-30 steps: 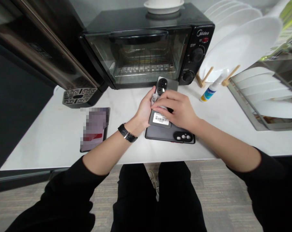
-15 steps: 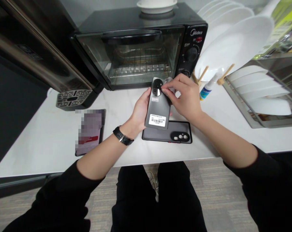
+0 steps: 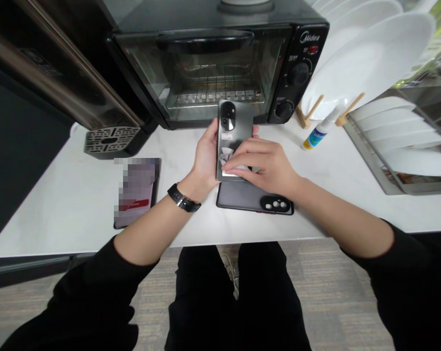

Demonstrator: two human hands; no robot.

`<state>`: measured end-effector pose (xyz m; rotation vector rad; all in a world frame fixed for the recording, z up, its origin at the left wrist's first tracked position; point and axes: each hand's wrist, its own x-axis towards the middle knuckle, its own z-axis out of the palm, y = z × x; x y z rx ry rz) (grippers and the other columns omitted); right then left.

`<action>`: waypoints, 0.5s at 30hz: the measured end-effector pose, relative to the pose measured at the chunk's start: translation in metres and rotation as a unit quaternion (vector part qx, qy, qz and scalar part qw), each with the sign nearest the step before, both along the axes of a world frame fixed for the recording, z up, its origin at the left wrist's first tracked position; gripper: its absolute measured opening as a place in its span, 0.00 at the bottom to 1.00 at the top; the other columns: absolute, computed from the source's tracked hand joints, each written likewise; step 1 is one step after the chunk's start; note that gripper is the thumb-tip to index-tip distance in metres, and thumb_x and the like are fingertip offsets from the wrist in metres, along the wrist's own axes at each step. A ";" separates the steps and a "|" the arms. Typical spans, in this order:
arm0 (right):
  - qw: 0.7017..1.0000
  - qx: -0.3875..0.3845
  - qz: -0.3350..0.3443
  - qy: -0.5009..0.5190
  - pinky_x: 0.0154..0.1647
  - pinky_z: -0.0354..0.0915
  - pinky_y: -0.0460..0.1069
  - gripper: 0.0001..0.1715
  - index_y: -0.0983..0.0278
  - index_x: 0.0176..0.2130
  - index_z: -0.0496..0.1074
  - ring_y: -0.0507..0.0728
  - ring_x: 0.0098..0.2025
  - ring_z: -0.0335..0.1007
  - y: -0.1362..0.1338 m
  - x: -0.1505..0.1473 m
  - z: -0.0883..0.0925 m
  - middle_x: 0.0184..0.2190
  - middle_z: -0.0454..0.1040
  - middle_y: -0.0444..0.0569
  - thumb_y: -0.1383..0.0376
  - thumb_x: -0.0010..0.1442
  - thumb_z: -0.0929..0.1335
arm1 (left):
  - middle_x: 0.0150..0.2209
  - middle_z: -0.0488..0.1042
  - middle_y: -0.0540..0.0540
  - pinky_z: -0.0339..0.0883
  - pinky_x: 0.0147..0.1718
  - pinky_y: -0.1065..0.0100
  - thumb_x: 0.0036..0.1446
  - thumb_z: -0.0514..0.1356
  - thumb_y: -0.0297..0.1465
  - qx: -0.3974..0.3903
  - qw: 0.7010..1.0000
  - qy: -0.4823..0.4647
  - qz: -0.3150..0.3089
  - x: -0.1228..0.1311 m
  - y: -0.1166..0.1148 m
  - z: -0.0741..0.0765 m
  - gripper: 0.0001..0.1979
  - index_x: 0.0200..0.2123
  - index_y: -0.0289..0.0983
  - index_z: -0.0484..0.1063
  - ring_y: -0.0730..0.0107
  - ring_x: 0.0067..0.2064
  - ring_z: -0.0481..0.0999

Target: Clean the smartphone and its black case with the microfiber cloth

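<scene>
My left hand [image 3: 207, 155] is wrapped around a grey smartphone [image 3: 238, 122], its back with the dark camera module turned up toward me. In my right hand [image 3: 264, 163] is a small grey cleaning cloth [image 3: 226, 157] with a zigzag edge, pinched against the lower part of the phone's back. A white label there is mostly covered by the fingers and cloth. Just below the phone, a dark phone case [image 3: 238, 196] with camera cutouts lies on the white counter [image 3: 191, 234].
Another phone [image 3: 138, 195], partly pixelated, lies to the left. Behind my hands stands a black toaster oven [image 3: 205, 78], with a dark machine with a drip tray [image 3: 112, 141] at its left. A small spray bottle [image 3: 315, 136], white plates [image 3: 370, 63] and a dish rack [image 3: 384, 170] stand at the right.
My right hand and the cloth have moved down from the camera module to the label end of the phone. The phone has shifted slightly up and left.
</scene>
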<state>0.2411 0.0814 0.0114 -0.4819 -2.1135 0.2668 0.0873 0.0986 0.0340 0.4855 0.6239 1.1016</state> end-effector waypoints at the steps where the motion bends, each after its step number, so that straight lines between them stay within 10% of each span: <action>1: 1.000 0.008 0.018 -0.008 0.43 0.72 0.50 0.08 0.57 0.43 0.84 0.53 0.40 0.80 -0.001 -0.001 0.000 0.38 0.84 0.44 0.58 0.71 0.72 | 0.47 0.86 0.46 0.79 0.58 0.59 0.78 0.44 0.44 0.021 1.000 -0.006 0.001 -0.003 0.002 0.001 0.27 0.64 0.39 0.74 0.54 0.60 0.83; 15: 0.972 -0.034 -0.226 0.052 0.49 0.74 0.60 0.12 0.55 0.43 0.82 0.64 0.44 0.77 0.016 0.018 0.007 0.39 0.80 0.51 0.54 0.73 0.69 | 0.46 0.87 0.48 0.84 0.50 0.55 0.77 0.51 0.43 -0.051 0.997 -0.007 -0.064 0.002 -0.004 -0.002 0.22 0.59 0.40 0.78 0.51 0.55 0.86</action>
